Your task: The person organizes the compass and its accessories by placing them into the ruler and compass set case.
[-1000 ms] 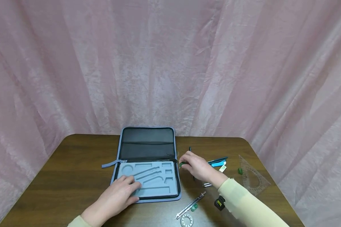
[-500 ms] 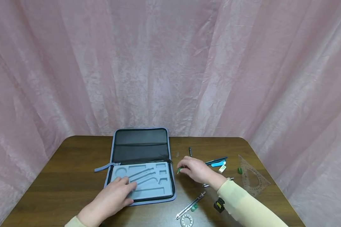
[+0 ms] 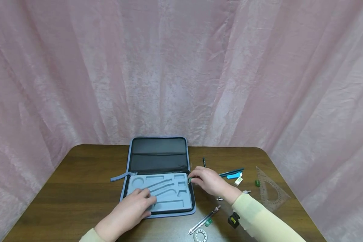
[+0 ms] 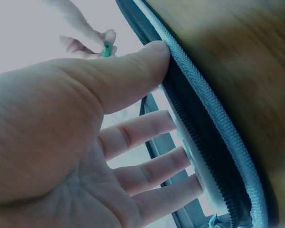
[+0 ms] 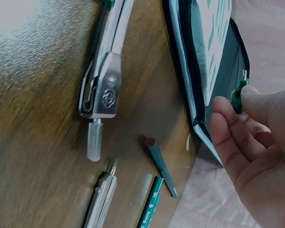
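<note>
One pinched green piece (image 5: pixel 238 100) juts from the right grip (image 5: pixel 263 159).

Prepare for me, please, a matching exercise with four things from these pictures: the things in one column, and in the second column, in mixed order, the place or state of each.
Column 1
1. green part with metal pins
2. transparent triangle ruler
3. silver compass
4. left hand

Column 2
A. at the near left part of the open case
B. lying at the right side of the table
C. pinched in the right hand
D. lying off the case's near right corner

Right pairs: 1-C, 2-B, 3-D, 4-A
</note>
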`<state>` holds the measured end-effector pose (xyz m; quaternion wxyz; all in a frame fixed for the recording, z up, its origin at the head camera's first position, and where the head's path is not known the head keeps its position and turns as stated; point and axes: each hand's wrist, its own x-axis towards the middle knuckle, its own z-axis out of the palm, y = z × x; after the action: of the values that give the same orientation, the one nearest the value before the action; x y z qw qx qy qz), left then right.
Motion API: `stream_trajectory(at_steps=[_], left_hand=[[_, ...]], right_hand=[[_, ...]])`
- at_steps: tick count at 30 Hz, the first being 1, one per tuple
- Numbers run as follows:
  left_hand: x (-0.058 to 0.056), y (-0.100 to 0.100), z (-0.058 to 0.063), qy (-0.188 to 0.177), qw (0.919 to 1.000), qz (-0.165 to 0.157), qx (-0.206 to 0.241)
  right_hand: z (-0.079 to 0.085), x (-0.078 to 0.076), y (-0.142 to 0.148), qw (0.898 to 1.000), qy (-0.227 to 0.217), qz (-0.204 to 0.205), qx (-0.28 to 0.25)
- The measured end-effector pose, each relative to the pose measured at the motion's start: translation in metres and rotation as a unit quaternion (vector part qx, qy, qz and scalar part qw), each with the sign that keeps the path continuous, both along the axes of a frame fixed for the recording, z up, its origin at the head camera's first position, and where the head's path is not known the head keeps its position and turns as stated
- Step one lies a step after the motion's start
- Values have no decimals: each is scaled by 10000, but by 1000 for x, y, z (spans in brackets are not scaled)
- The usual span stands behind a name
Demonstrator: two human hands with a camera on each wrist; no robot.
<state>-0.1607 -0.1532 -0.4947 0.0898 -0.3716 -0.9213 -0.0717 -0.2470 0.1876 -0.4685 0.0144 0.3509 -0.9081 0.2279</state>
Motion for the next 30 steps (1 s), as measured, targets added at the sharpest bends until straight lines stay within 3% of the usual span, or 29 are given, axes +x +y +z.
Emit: stream_trajectory(at_steps=[8,12,19,30], left_hand=[[-8,7,-3,160,9998,-72,131],[-10,7,-3,65,9996,-105,251],[-11,7,-3,-109,9991,-116,383],[-9,9,-3,-76,9994,-40,322]], right_hand=[[-1,3,-1,10000,36,10,40],[-2,5,-7,9999,53,56,111],[-9,9,-17,9990,-158,174,367],[-17,9,-23,9991,-79,67,404]])
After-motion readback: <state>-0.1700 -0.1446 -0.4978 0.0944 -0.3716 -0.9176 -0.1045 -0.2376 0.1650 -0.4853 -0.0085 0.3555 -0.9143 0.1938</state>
